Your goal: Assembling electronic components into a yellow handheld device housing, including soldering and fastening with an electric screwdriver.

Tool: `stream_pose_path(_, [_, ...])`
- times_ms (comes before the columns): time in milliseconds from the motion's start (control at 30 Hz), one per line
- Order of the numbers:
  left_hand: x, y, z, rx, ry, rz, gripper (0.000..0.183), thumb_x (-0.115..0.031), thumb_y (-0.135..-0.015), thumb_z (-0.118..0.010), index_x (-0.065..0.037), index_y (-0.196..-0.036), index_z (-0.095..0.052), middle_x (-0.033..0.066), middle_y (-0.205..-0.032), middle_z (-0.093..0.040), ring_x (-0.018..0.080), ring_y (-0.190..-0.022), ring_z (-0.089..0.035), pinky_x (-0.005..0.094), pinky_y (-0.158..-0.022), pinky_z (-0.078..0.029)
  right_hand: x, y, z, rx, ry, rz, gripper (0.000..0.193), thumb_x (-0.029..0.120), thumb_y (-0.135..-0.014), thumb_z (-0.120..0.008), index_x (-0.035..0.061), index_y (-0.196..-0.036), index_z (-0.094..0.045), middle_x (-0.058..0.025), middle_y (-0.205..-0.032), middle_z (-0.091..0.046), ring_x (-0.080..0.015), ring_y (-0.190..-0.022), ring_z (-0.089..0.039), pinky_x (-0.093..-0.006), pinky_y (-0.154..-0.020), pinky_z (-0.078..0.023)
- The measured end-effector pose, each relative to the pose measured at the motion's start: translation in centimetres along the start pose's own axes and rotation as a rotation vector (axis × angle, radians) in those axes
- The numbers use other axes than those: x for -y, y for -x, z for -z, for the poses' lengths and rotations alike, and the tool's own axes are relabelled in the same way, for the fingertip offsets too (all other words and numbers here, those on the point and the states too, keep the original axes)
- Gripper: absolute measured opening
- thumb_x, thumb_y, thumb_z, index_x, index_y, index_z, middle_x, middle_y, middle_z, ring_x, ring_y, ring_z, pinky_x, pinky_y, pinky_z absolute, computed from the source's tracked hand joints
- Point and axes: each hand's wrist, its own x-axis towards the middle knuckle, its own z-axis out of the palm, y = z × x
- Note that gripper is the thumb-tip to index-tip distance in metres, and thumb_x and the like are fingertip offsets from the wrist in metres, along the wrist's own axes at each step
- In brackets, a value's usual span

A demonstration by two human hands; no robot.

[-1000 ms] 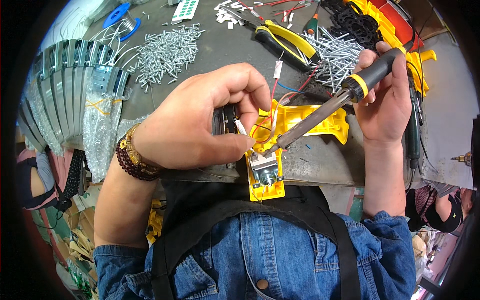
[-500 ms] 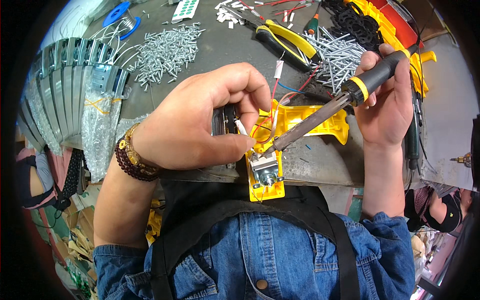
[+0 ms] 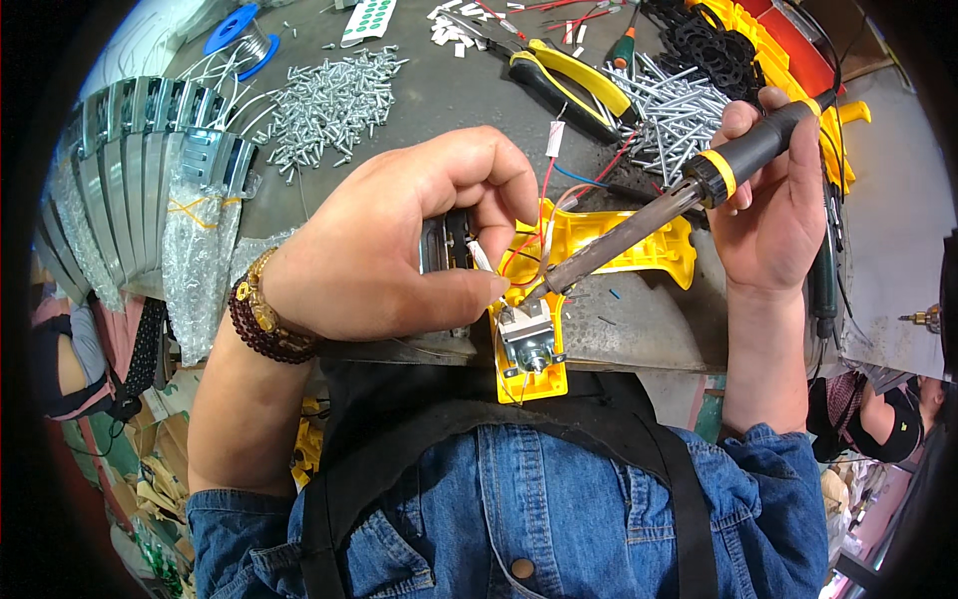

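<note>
Soldering iron (image 3: 689,195) sits tight in your right hand (image 3: 773,215), fingers wrapped round the handle. Its hot tip touches the small motor (image 3: 527,341) in the yellow case (image 3: 599,262) at the worktop's (image 3: 659,324) near edge. Your left hand (image 3: 394,255) pinches a thin wire (image 3: 484,262) there. Slip, and you could burn your thumb.

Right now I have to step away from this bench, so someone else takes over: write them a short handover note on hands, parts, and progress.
Left hand: pinches a thin white wire at the small metal motor, steadying the yellow housing at the table edge.
Right hand: grips the soldering iron, tip down at the motor terminals beside the red wires.
Done: motor seated in the housing.
Left: cannot tell whether the joint is finished. Pliers and loose screws lie behind.
</note>
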Motion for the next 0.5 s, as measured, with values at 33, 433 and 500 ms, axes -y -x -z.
stream_pose_path(33, [-0.02,0.08,-0.01,-0.003,0.001,-0.005,0.044,0.000,-0.074,-0.075,-0.002,-0.112,-0.053,-0.0014,-0.093,-0.056,0.0056,-0.087,-0.055,0.0204,-0.080,-0.046,-0.03,-0.01,-0.02,0.001,-0.004,-0.009,0.040,0.040,-0.108,-0.039,0.0067,-0.127,-0.050,-0.0161,-0.099,-0.066,-0.0121,-0.057,-0.054,-0.0261,-0.055,-0.047])
stream_pose_path(433, [-0.06,0.19,-0.06,-0.001,-0.026,-0.007,0.045,0.001,-0.073,-0.076,-0.002,-0.112,-0.054,-0.0011,-0.093,-0.055,0.0055,-0.087,-0.054,0.0199,-0.079,-0.045,-0.25,0.16,-0.24,0.005,-0.014,-0.034,0.040,0.041,-0.108,-0.039,0.0074,-0.127,-0.050,-0.0154,-0.101,-0.066,-0.0133,-0.061,-0.054,-0.0284,-0.057,-0.045])
stream_pose_path(500, [-0.07,0.16,-0.08,-0.001,-0.038,-0.013,0.045,0.001,-0.073,-0.076,-0.002,-0.112,-0.054,-0.0012,-0.093,-0.055,0.0055,-0.087,-0.054,0.0200,-0.080,-0.045,-0.27,0.18,-0.21,0.007,-0.018,-0.032,0.040,0.041,-0.108,-0.039,0.0071,-0.127,-0.050,-0.0155,-0.101,-0.066,-0.0134,-0.061,-0.054,-0.0285,-0.057,-0.045])
